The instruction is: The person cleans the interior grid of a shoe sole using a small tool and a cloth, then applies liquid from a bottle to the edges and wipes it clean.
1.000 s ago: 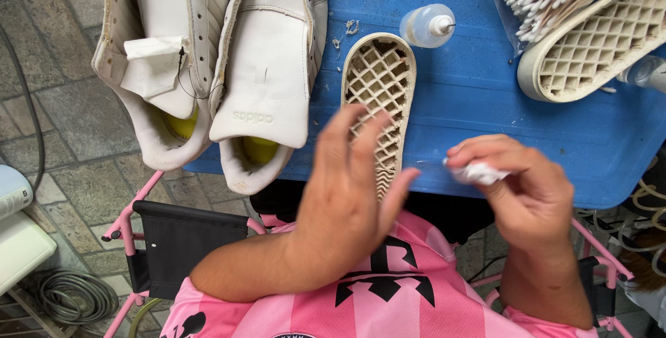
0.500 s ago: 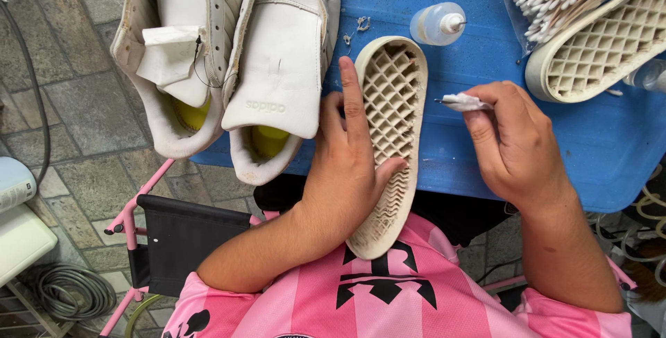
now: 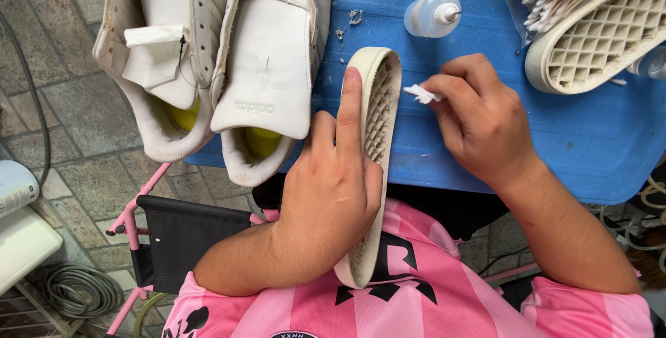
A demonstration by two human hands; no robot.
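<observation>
The blue table (image 3: 590,144) carries two white shoe uppers (image 3: 270,74) lying side by side, a second sole (image 3: 596,40) and one clear squeeze bottle (image 3: 431,15). The left hand (image 3: 329,192) clamps one cream sole (image 3: 371,165) on edge, lattice facing the right hand (image 3: 479,119), which pinches a white swab (image 3: 421,93) beside it, seemingly for cleaning.

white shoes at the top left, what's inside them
Yellow-green insole shows in the heel opening of each white leather shoe, and folded white paper sits in the left one. The toe ends are covered by the uppers.
</observation>
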